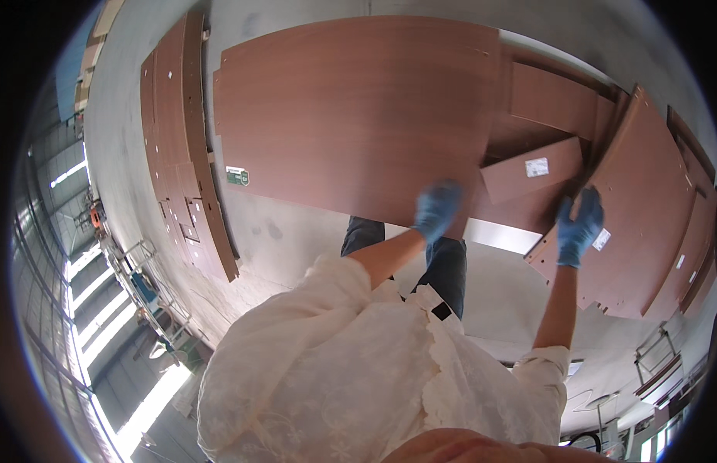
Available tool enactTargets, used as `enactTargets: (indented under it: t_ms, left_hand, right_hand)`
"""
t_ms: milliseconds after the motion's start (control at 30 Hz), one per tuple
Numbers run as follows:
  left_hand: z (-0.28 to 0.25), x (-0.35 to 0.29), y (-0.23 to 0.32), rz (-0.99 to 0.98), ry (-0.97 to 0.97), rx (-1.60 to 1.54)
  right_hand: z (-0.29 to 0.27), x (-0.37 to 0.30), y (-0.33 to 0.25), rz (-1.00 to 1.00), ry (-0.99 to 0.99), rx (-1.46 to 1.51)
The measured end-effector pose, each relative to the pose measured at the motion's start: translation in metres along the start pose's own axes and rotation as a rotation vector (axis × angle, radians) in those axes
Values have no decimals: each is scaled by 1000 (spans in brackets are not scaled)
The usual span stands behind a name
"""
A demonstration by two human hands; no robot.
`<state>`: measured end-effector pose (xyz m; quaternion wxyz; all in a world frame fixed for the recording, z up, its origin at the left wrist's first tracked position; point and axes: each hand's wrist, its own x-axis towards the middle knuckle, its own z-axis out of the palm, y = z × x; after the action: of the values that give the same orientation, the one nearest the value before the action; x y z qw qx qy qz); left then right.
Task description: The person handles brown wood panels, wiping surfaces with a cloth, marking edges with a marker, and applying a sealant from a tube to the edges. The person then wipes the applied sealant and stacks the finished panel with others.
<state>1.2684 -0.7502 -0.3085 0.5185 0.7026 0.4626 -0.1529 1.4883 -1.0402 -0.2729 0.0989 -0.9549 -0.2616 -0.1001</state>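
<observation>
A large brown wood-grain panel (351, 116) lies flat on the concrete floor (289, 231). My left hand (438, 208), in a blue glove, sits blurred at the panel's near edge; its grip is unclear. My right hand (581, 225), also gloved in blue, has its fingers spread between a small panel with a white label (520, 177) and a long angled panel (652, 201), holding nothing. My white sleeves and dark trousers (447, 266) fill the lower middle.
A stack of narrow brown panels (177, 139) lies at the left. More boards (555, 100) overlap behind the small panel, and further ones lie at the far right (694, 247). Metal racks (142, 285) stand at the left, and a metal frame (656, 363) at the lower right.
</observation>
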Motion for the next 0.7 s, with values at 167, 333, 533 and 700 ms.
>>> enactTargets:
  t_ms: [167, 333, 533, 700]
  left_hand:
    - [-203, 31, -156, -460, 962, -508]
    - [-329, 32, -260, -760, 670, -1129]
    - [-358, 59, -279, -702, 270, -1469]
    - [-352, 47, -288, -711, 335, -1472]
  right_hand:
    - [78, 57, -185, -108, -129, 35]
    - [142, 82, -286, 159, -84, -150]
    - [171, 102, -304, 690, -160, -125]
    - [142, 106, -313, 832, -295, 133]
